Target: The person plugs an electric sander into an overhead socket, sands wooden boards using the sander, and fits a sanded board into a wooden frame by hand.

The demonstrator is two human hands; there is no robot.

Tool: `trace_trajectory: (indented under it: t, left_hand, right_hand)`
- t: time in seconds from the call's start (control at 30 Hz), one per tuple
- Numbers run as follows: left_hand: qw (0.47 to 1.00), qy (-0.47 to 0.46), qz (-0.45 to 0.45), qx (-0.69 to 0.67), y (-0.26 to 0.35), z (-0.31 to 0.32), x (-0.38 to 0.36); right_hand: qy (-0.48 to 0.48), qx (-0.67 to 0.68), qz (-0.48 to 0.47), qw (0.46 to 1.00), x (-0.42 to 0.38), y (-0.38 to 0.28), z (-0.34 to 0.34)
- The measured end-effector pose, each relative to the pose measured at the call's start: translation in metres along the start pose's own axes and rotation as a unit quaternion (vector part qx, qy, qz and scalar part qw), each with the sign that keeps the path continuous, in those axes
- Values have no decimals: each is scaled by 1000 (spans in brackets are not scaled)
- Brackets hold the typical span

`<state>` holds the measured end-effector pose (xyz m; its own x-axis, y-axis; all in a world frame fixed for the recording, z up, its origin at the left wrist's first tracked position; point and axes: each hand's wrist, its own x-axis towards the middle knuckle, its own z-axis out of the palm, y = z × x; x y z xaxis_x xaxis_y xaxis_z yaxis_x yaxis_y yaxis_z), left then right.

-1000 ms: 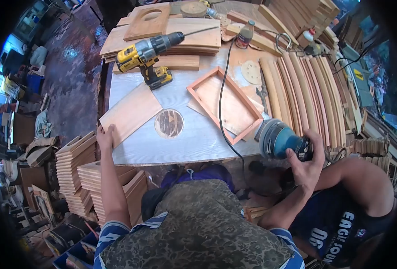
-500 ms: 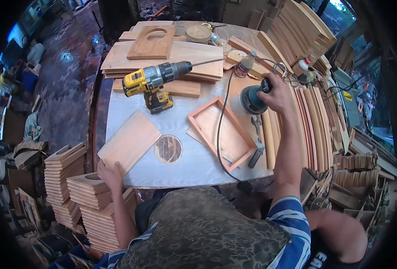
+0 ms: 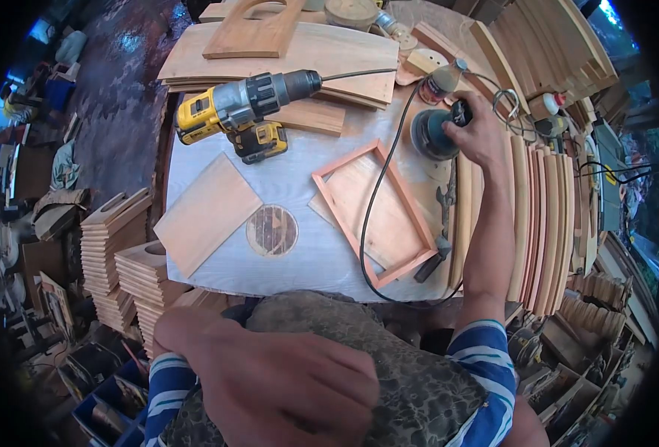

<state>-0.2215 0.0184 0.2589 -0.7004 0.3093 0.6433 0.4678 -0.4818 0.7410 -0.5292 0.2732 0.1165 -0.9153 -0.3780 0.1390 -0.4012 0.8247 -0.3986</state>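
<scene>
My right hand (image 3: 480,132) is wrapped round the black top of a teal orbital sander (image 3: 437,135), which stands on the right of the table. Close to the camera, my left hand (image 3: 292,380) is raised in front of my chest, its back toward me; it is blurred and its fingertips are hidden. A thin wooden panel (image 3: 209,214) lies flat on the table's left. Right of it are a round inset (image 3: 272,231) and a reddish rectangular wooden frame (image 3: 426,255) resting over another thin panel. A black cable (image 3: 367,223) crosses the frame.
A yellow cordless drill (image 3: 233,112) stands before stacked boards (image 3: 352,52). A bottle (image 3: 440,83) is behind the sander. A wrench (image 3: 445,201) and hammer (image 3: 432,264) lie beside wooden strips (image 3: 545,223). Panel stacks (image 3: 110,253) stand lower left. Another person's arm (image 3: 527,425) shows lower right.
My left hand has let go of the thin panel and come up close to the camera. The panel lies where it was; my right hand stays on the sander. The view has shifted.
</scene>
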Motion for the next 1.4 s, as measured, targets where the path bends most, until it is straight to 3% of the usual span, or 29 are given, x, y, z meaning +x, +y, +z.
trace_trajectory:
  t: [0.07, 0.17, 0.23, 0.27, 0.33, 0.37, 0.43, 0.47, 0.53, 0.67, 0.77, 0.8, 0.83, 0.9, 1.0, 1.03, 1.13, 1.27, 1.37, 1.4]
  left_hand:
    - [998, -27, 17, -50, -3, 0, 2]
    - [993, 26, -37, -108, -18, 5, -6]
    - [965, 118, 229, 44, -46, 16, 9]
    - [965, 119, 229, 44, -34, 10, 10]
    - [994, 63, -69, 50, 3, -6, 9]
    - [994, 70, -74, 50, -6, 13, 8]
    - [924, 327, 140, 141, -32, 59, 13]
    - [920, 334, 139, 148, -35, 48, 5]
    - [983, 58, 170, 45, -36, 4, 8]
    - [974, 106, 177, 89, -25, 11, 12]
    - [978, 153, 117, 81, -8, 5, 7]
    - [990, 32, -22, 133, -2, -12, 0]
    - [966, -91, -161, 180, -2, -22, -5]
    - [923, -41, -172, 341, -60, -12, -29]
    - [807, -181, -272, 492, -144, 2, -89]
    - [771, -231, -286, 519, -164, 2, -105]
    - [734, -296, -293, 536, -191, 0, -122]
    - [743, -317, -302, 506, -201, -6, -118]
    - [768, -294, -274, 499, -198, -12, -100]
    - [793, -244, -245, 502, -197, -14, -92]
  right_hand:
    - [13, 2, -8, 1000, 0, 7, -1]
    - [10, -11, -5, 1000, 1, 7, -5]
    - [6, -20, -14, 1000, 3, 8, -1]
    - [4, -32, -23, 999, 4, 9, -1]
    - [3, -50, -21, 998, 10, 13, 3]
    - [-1, -67, -24, 997, 10, 13, 8]
    - [-10, -55, -34, 998, 16, 11, 13]
    - [-14, -47, -36, 998, 18, 10, 15]
    - [-14, -39, -49, 998, 24, 4, 17]
    - [-25, -50, -47, 997, 29, 1, 23]
    - [-22, -37, -69, 997, 34, 1, 31]
    - [-13, -41, -81, 996, 36, 3, 30]
    - [-6, -40, -90, 995, 34, -2, 29]
    - [-13, -47, -83, 995, 37, -3, 30]
    - [-38, -61, -63, 995, 36, -7, 35]
    - [-36, -62, -68, 995, 36, -5, 38]
    - [-32, -62, -74, 995, 42, 0, 42]
    - [-42, -72, -78, 993, 39, -1, 38]
    - [-31, -65, -71, 995, 36, 1, 39]
    - [-29, -72, -66, 995, 35, 2, 40]
